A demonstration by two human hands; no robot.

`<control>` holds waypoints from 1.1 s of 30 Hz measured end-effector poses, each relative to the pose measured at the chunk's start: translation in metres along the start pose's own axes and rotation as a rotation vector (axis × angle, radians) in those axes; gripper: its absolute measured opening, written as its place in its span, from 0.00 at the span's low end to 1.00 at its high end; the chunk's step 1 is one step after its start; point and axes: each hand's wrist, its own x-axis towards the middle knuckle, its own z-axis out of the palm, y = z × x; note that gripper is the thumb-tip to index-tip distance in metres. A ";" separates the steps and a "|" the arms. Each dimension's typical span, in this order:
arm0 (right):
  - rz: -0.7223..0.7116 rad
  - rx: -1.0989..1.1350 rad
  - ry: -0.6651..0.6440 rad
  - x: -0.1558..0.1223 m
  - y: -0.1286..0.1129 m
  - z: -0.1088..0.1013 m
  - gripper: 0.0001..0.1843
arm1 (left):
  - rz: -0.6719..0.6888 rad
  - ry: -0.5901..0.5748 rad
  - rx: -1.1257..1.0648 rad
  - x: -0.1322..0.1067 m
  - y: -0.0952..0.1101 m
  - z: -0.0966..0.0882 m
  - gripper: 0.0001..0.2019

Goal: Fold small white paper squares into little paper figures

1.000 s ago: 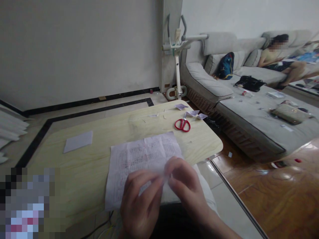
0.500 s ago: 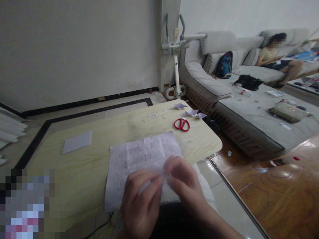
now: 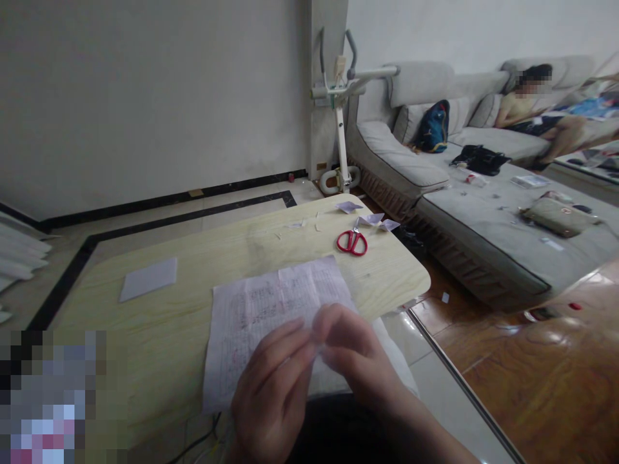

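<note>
Over the near edge of a creased, written-on sheet of paper [image 3: 271, 290], my left hand [image 3: 275, 383] and my right hand [image 3: 355, 354] meet at the fingertips. Both are closed in a pinch. Whatever lies between the fingers is hidden and blurred; a small whitish bit may show there. The sheet lies flat on a pale wooden table [image 3: 159, 348], partly covered by my hands. Beyond it rest red-handled scissors [image 3: 352, 243], their blades beside small folded paper pieces [image 3: 371, 220].
Thin paper scraps [image 3: 296, 225] are scattered near the table's far edge. A white rectangular pad or folded paper [image 3: 149, 280] lies at left. To the right stands a grey sofa [image 3: 483, 232] with bags on it; a person [image 3: 527, 106] sits there. Exercise equipment [image 3: 342, 129] stands behind the table.
My fingers have shifted slightly, the left ones lying closer together over the pinch. Nothing on the table has moved.
</note>
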 end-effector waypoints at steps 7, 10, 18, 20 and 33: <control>0.000 0.011 -0.019 0.000 0.000 0.001 0.10 | -0.004 -0.014 0.002 0.000 -0.001 -0.002 0.15; 0.008 0.008 -0.018 -0.001 -0.002 0.001 0.10 | -0.007 -0.015 -0.004 0.000 0.000 -0.002 0.15; 0.004 -0.022 -0.046 -0.001 -0.006 0.001 0.12 | -0.016 -0.011 -0.033 -0.001 0.000 -0.001 0.16; 0.004 -0.024 -0.047 -0.001 -0.005 0.001 0.12 | -0.013 -0.001 -0.047 -0.001 0.000 0.000 0.16; 0.061 0.063 -0.034 -0.002 -0.005 0.000 0.09 | 0.009 -0.013 -0.074 0.004 0.001 -0.001 0.18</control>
